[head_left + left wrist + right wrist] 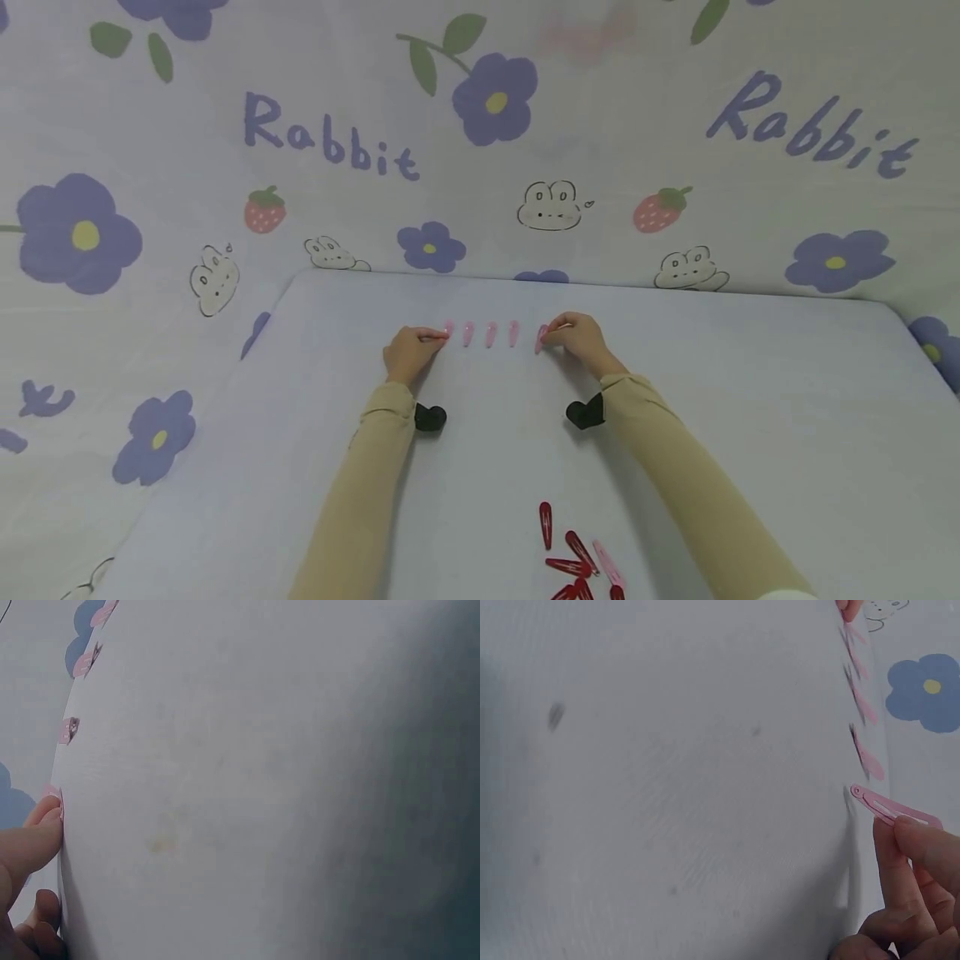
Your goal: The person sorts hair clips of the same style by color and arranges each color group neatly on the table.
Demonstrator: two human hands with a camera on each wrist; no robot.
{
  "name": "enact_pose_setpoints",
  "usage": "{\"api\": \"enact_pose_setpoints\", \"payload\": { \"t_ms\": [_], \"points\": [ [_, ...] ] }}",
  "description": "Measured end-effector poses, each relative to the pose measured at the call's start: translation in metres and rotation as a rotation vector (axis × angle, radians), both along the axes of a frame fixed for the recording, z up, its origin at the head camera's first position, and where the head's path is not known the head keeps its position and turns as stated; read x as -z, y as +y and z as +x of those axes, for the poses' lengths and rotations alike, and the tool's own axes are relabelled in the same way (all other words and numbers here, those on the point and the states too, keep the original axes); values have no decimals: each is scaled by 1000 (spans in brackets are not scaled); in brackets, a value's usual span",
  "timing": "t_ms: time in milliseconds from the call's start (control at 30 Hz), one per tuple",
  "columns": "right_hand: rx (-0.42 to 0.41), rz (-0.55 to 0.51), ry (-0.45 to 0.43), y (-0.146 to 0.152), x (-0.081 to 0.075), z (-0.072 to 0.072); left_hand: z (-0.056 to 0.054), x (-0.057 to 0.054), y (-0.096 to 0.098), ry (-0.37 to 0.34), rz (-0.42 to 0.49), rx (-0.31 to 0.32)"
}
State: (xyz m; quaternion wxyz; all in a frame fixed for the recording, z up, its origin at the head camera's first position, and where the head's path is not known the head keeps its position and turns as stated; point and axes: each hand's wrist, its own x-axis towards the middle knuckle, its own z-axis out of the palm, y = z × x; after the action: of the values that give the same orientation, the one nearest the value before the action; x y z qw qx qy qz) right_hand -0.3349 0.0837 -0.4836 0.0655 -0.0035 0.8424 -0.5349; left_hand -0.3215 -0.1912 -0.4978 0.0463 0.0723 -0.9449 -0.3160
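Note:
Several pink snap hair clips stand in a row near the far side of the white table, among them a middle clip (491, 335). At the row's left end, my left hand (411, 352) pinches the lower end of the leftmost pink hair clip (448, 326) between thumb and finger. My right hand (581, 340) holds another pink hair clip (885, 804) at the right end, a wider gap from its neighbour. In the right wrist view this clip is tilted, its narrow end pointing away from the fingers. The left wrist view shows the left fingertips (51, 812) right at the clip.
Nearer the front edge lies a loose pile of red hair clips (567, 567), with one pink clip (608, 564) among them. A patterned cloth (337, 75) hangs behind the white table (262, 433). Black wrist-worn pieces (431, 418) stick out from both sleeves.

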Motion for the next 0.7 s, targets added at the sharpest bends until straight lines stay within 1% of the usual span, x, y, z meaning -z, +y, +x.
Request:
{"api": "enact_pose_setpoints", "payload": {
  "t_ms": [167,267,333,467,633,700],
  "points": [
    [59,44,-21,-4,-2,1,2,-2,2,10,-9,-10],
    [88,72,-23,-7,-1,0,3,-1,2,-3,-19,-18],
    [92,96,-1,-10,1,-2,2,0,2,-3,-21,-19],
    [112,125,30,-15,0,-2,-3,1,1,21,-17,-22],
    [131,168,-11,-18,-2,0,-4,3,1,10,-28,-22],
    [124,178,-14,-18,-1,1,-3,4,0,0,-32,-24]
  ]
}}
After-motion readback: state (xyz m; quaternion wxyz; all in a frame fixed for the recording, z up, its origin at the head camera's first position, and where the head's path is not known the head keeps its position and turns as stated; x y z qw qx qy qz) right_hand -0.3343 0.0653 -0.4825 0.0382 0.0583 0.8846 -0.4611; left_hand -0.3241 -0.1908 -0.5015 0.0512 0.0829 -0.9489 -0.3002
